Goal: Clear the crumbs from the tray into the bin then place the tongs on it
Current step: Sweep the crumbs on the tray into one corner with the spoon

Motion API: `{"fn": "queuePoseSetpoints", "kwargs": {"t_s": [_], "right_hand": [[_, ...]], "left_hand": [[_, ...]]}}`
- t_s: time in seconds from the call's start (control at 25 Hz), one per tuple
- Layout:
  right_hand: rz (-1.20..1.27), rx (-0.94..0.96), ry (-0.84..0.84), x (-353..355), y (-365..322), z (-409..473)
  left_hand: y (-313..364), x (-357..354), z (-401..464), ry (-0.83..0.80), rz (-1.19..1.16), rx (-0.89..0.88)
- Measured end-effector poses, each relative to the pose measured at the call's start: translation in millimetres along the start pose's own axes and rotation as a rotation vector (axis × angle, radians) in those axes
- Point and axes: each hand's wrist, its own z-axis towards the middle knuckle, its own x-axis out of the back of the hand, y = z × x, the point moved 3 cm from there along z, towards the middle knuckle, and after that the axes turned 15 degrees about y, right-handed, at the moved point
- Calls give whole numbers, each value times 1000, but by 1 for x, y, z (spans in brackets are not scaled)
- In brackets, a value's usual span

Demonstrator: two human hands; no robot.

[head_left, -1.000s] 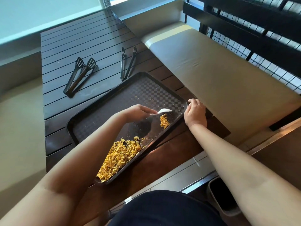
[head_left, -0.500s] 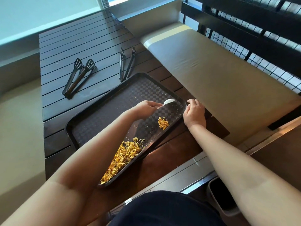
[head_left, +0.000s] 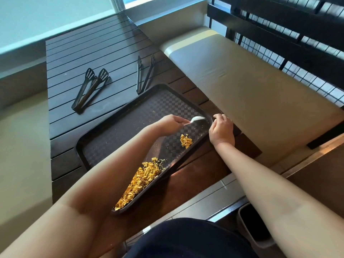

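Pinching, seemingly, white spoon [head_left: 197, 119] over tray [head_left: 119, 131]: left hand [head_left: 172, 123].

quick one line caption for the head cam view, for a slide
Left hand sweeps crumbs with a white spoon while the right hand steadies the tray.

A dark slatted wooden table [head_left: 96, 53] carries a black tray [head_left: 115, 138] at its near end. Beyond the tray lie two pairs of black tongs: one [head_left: 89, 88] far left, one [head_left: 144, 74] just beside the tray's far corner.
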Motion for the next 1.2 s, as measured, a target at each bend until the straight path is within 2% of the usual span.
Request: {"fn": "queuePoseSetpoints", "kwargs": {"t_s": [0.12,0.28,0.4,0.48,0.68,0.8,0.92,1.0,1.2], "right_hand": [[-1,1,5,0,0,0],[8,-4,11,0,0,0],[5,-2,8,0,0,0],[5,1,3,0,-1,0],[2,-2,5,2,-1,0],[7,2,8,2,-1,0],[0,-1,-1,2,-1,-1],[1,1,1,2,-1,-1],[-5,5,4,0,0,-1]], "left_hand": [[-5,-2,-7,-147,3,-7],[-31,21,-13,-231,65,16],[-40,33,-9,-100,19,28],[-35,28,-9,-7,39,-26],[-30,10,-16,-77,121,-107],[-27,24,-13,4,229,-166],[-10,18,-9,121,211,-203],[1,7,-7,141,208,-205],[-5,25,-7,45,341,-200]]}}
